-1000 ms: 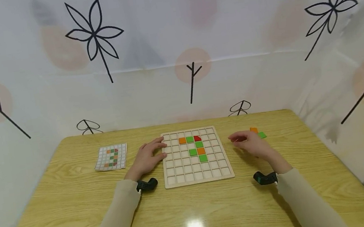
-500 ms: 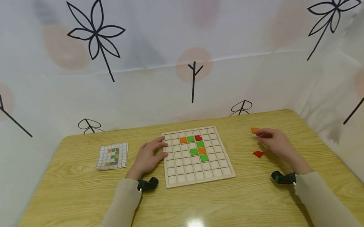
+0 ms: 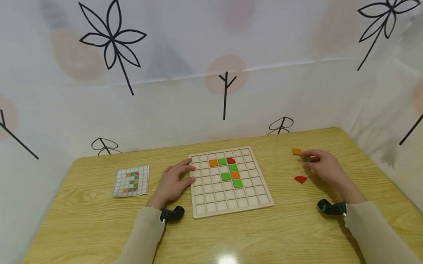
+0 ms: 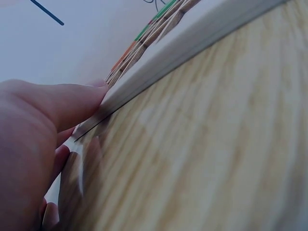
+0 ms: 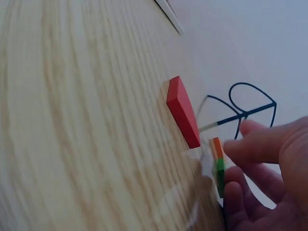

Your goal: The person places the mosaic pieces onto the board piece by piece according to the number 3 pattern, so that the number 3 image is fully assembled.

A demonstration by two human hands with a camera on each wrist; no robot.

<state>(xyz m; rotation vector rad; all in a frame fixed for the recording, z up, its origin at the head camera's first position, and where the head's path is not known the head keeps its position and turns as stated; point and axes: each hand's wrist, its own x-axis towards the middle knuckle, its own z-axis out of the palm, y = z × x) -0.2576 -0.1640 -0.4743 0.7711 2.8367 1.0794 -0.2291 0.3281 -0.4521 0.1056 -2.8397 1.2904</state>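
My left hand rests at the left edge of the wooden grid board, its thumb touching the board's side. Orange, green and red tiles sit in several of the board's squares. Right of the board, my right hand reaches over a green square tile, with the thumb and index finger apart. The green tile seems to lie flat on the table, partly hidden by the fingers. Beside it lies an orange tile. A red quarter-round tile lies nearer to me.
A paper card printed with a coloured grid pattern lies left of my left hand. All of this is on a wood-grain table, with a patterned cloth hanging behind it.
My right hand has moved right from beside the board to the loose tiles. The red quarter-round tile now lies in view on the table. My left hand stays at the board.
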